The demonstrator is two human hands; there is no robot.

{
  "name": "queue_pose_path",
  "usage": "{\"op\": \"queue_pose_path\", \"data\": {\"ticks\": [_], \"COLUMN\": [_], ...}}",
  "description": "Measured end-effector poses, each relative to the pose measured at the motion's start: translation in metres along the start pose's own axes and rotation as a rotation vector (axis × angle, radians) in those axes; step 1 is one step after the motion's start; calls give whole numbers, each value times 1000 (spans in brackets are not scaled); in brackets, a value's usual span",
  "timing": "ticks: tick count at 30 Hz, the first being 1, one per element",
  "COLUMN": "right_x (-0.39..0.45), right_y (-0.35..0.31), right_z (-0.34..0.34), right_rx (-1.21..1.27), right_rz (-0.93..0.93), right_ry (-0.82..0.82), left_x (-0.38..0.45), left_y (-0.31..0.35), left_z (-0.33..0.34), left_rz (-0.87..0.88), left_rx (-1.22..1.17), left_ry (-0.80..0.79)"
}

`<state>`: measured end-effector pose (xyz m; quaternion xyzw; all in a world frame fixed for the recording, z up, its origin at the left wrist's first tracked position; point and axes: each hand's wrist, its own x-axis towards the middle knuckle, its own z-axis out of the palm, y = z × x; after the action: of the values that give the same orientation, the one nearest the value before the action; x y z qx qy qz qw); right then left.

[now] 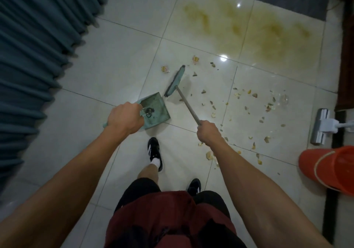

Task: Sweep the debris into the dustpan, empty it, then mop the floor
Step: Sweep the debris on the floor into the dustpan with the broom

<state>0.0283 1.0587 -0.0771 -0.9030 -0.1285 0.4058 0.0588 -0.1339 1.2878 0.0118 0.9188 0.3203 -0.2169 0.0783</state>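
Observation:
My left hand (125, 119) grips the handle of a teal dustpan (158, 108) held low over the white tiles, with a small dark clump inside it. My right hand (207, 132) is closed on the grey stick of a teal broom (175, 81), whose head rests on the floor just beyond the pan's open edge. Several bits of yellowish debris (251, 105) lie scattered to the right of the broom, and a few pieces sit beyond its head. A wide yellow-brown stain (249, 31) spreads over the tiles further away.
Teal curtains (38, 46) hang along the left. An orange bucket (329, 169) stands at the right edge, with a white flat mop head (321, 129) on the floor behind it. Dark wooden furniture (346, 56) lines the right side. My feet in black shoes (155, 152) stand below the dustpan.

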Motion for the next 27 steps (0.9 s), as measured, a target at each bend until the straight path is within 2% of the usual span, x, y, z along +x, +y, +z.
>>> {"op": "queue_pose_path", "data": {"ticks": [5, 12, 17, 22, 27], "right_x": [50, 108, 148, 170, 167], "right_y": [-86, -164, -211, -225, -190], "right_z": [-9, -10, -10, -10, -15], "right_rx": [115, 51, 38, 22, -53], "right_rz": [23, -28, -73, -68, 60], "right_ry": [-69, -56, -79, -86, -53], "left_x": [61, 131, 157, 179, 191], "left_y": [-56, -116, -134, -138, -125], "left_z": [-20, -33, -31, -41, -51], "left_rz": [6, -19, -12, 8, 55], "left_rx": [-13, -53, -60, -45, 13], "left_ry": [-23, -5, -41, -44, -45]}}
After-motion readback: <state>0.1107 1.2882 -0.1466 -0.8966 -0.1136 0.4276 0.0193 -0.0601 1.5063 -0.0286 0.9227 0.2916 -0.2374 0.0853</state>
